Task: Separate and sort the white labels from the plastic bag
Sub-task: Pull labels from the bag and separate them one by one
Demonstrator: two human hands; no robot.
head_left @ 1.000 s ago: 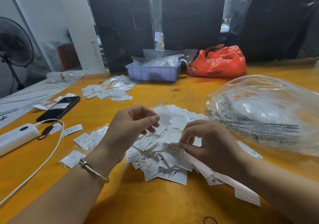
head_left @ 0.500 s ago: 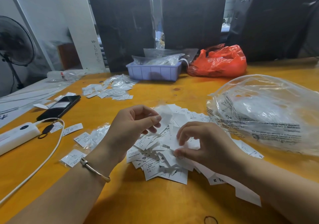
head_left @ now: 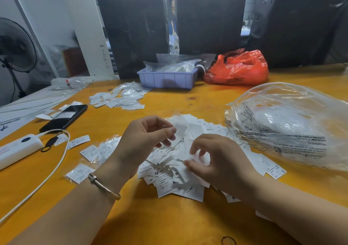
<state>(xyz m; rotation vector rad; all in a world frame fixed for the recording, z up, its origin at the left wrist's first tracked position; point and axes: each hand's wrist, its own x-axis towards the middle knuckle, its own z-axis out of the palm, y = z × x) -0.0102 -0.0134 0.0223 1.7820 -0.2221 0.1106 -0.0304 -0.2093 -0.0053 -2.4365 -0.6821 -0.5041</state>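
Labels [head_left: 170,182] beneath both hands [head_left: 184,152]

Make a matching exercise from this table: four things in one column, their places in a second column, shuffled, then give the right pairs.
Things:
1. phone
2. red bag
3. clear plastic bag
4. lavender tray

Places:
A. far side of the table, right of the tray
B. right of the label pile
C. left side, beyond the white power strip
D. far side of the table, holding clear packets

Pairs: 1-C, 2-A, 3-B, 4-D
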